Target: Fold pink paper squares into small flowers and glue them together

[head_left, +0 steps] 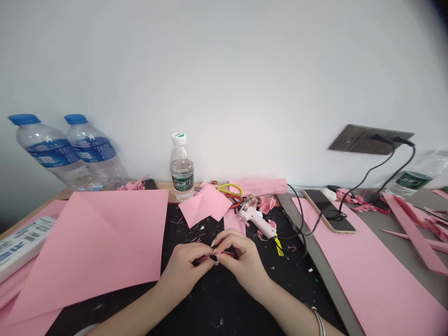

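My left hand (185,268) and my right hand (241,261) meet over the black mat (224,303). Both pinch a small folded piece of pink paper (229,254), mostly hidden by the fingers. Just beyond them lie pink paper squares (205,205). A pink glue gun (257,220) rests to the right of the squares, beside scissors with yellow and red handles (231,190). A large pink sheet (105,247) is left of my hands.
A small water bottle (182,172) stands by the wall, with two larger bottles (94,154) at the left. On the right are a phone (329,210), black cables, a long pink sheet (367,266) and pink strips (413,233). A white box (24,245) lies far left.
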A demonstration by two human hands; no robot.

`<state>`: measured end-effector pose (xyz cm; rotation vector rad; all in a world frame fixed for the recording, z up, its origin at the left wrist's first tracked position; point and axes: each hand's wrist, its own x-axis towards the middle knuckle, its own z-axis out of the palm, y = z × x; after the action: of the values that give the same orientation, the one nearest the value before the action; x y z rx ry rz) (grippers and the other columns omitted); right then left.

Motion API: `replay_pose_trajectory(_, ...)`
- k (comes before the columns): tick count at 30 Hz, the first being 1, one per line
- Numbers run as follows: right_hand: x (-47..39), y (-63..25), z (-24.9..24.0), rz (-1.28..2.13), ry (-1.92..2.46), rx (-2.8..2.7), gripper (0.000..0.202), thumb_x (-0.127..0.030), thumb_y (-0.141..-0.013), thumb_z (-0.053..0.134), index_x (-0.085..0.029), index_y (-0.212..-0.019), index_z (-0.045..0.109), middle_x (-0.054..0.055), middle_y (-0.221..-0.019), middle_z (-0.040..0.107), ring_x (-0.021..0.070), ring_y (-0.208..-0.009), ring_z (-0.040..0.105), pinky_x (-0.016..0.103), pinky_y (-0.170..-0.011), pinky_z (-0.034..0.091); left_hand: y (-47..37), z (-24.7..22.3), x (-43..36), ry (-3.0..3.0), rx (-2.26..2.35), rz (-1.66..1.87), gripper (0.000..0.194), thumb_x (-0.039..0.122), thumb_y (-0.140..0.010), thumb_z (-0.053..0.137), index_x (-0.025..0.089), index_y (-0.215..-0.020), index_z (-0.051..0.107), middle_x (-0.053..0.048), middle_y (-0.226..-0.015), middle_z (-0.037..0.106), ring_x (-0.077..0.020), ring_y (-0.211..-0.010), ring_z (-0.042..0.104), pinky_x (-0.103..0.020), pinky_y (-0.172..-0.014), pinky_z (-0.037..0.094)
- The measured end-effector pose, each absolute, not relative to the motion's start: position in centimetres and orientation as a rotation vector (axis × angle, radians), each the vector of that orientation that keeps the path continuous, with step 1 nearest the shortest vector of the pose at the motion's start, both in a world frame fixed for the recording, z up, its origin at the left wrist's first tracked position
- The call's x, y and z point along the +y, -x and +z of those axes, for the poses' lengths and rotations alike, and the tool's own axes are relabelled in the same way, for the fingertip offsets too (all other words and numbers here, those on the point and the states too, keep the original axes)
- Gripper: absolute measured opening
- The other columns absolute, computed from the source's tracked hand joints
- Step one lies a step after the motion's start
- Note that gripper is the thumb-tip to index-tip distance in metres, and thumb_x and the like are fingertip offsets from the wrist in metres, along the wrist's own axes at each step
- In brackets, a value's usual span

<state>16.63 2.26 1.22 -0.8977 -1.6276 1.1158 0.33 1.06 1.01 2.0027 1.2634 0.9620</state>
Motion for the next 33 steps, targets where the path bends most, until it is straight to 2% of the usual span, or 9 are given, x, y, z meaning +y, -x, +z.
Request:
replay_pose_trajectory(5,2.3,-16.7,1.3,1.105,0.911,-1.638,0.009,-0.012,-0.070,0.070,-0.020,-0.070,0.066,0.003,-0.087,0.064,0.0167,-0.084,0.061,0.028,-0.075,0.048,-0.3,1.0,1.0,-1.999,1.268,0.945,0.018,0.014,-0.075,0.055,0.018,-0.064,0.069,0.001,-0.058,0.065,-0.0119,-0.051,0.053,-0.019,-0.050,0.038)
replay_pose_trajectory(15,2.2,-16.5,1.0,1.195,0.896,-1.572,0.010,-0.014,-0.074,0.067,-0.020,-0.067,0.064,0.003,-0.086,0.063,0.0160,-0.083,0.061,0.028,-0.075,0.048,-0.5,1.0,1.1,-1.942,1.288,0.831,0.021,0.016,-0.076,0.058,0.016,-0.056,0.065,0.005,-0.048,0.052,-0.0096,-0.048,0.042,-0.019,-0.047,0.030)
replay_pose_trajectory(18,2.4,-16.5,0.9,1.191,0.931,-1.573,0.002,-0.018,-0.076,0.065,-0.019,-0.076,0.065,0.004,-0.090,0.063,0.0156,-0.081,0.060,0.026,-0.069,0.048,-0.4,1.1,1.2,-1.777,1.257,0.833,0.021,0.024,-0.079,0.058,0.016,-0.062,0.069,0.003,-0.054,0.061,-0.0117,-0.052,0.051,-0.020,-0.051,0.037)
replay_pose_trajectory(21,2.7,-16.6,0.8,1.183,1.025,-1.562,0.012,-0.023,-0.078,0.064,-0.019,-0.089,0.063,0.003,-0.084,0.063,0.0143,-0.073,0.058,0.024,-0.061,0.047,-0.3,1.4,1.3,-1.525,1.238,0.862,0.020,0.031,-0.079,0.060,0.017,-0.073,0.072,-0.001,-0.069,0.072,-0.0164,-0.066,0.062,-0.022,-0.060,0.047)
replay_pose_trajectory(27,3.0,-16.7,0.3,1.264,1.083,-1.522,0.015,-0.030,-0.083,0.055,-0.018,-0.074,0.058,-0.005,-0.053,0.051,0.0092,-0.043,0.048,0.021,-0.044,0.038,-0.3,1.3,1.5,-1.230,1.174,0.918,0.020,0.032,-0.076,0.065,0.019,-0.087,0.073,-0.002,-0.080,0.075,-0.0189,-0.079,0.068,-0.025,-0.068,0.054)
replay_pose_trajectory(33,2.9,-16.7,0.2,1.267,1.081,-1.489,0.019,-0.034,-0.082,0.057,-0.018,-0.074,0.062,-0.002,-0.053,0.056,0.0100,-0.039,0.050,0.022,-0.041,0.040,-0.1,1.1,1.6,-1.305,1.245,0.943,0.024,0.037,-0.078,0.062,0.017,-0.084,0.073,-0.004,-0.081,0.075,-0.0210,-0.080,0.068,-0.028,-0.071,0.055)
